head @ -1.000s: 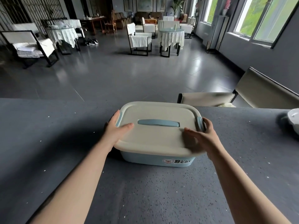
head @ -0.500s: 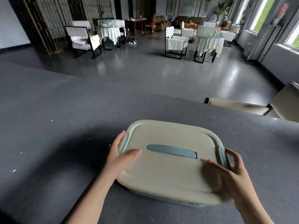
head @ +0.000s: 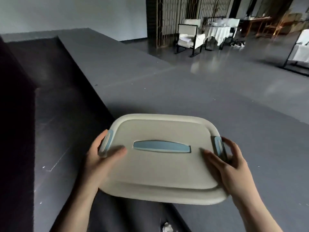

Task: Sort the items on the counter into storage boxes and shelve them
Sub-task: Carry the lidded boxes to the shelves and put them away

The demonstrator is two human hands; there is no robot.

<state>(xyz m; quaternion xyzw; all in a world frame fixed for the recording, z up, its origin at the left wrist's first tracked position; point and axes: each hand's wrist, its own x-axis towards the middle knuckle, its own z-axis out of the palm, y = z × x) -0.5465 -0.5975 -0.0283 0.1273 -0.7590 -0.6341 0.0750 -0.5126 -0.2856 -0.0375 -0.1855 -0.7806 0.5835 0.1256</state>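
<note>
A storage box [head: 160, 168] with a cream lid, a blue recessed handle and blue side latches is held up in front of me, off the counter. My left hand [head: 100, 159] grips its left end, thumb on the lid and fingers round the side by the latch. At the opposite end my right hand [head: 229, 164] holds the box the same way, thumb on top. The lid hides the box's blue body.
The dark grey counter [head: 217, 101] runs behind and to the right of the box. On the left a lower, darker ledge [head: 50, 97] drops away. White chairs [head: 189, 39] and a draped table [head: 219, 32] stand far back. My legs show below the box.
The box has been lifted off the counter and carried left as my view swung left. Both hands keep their hold on its ends. The window and the nearby chair are out of view.
</note>
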